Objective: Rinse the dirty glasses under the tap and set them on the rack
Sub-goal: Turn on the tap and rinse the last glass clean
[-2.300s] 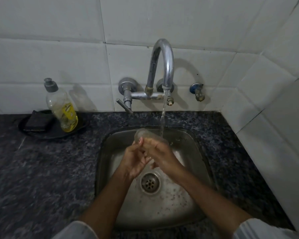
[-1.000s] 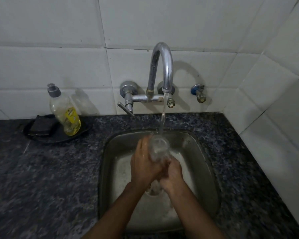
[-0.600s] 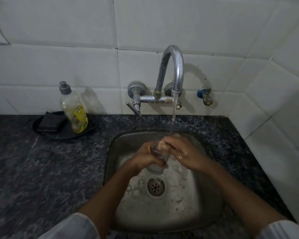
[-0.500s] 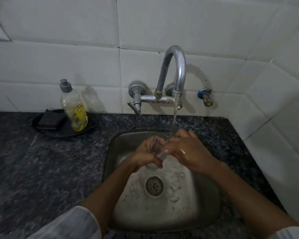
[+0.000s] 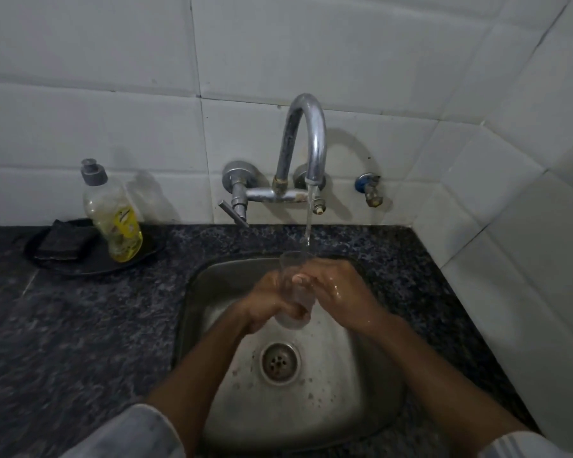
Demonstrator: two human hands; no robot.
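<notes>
Your left hand (image 5: 268, 307) and right hand (image 5: 336, 294) both curl around the glass (image 5: 293, 292) under the tap (image 5: 306, 143); the bottle (image 5: 113, 216) has a yellow label, seemingly unreadable.

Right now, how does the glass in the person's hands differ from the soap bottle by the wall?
The glass is open-topped and held over the sink by the left hand and right hand; the soap bottle is capped and stands on a dark tray. The glass is under the tap's stream; the bottle holds yellow liquid low down. Both are see-through and roughly upright.
</notes>
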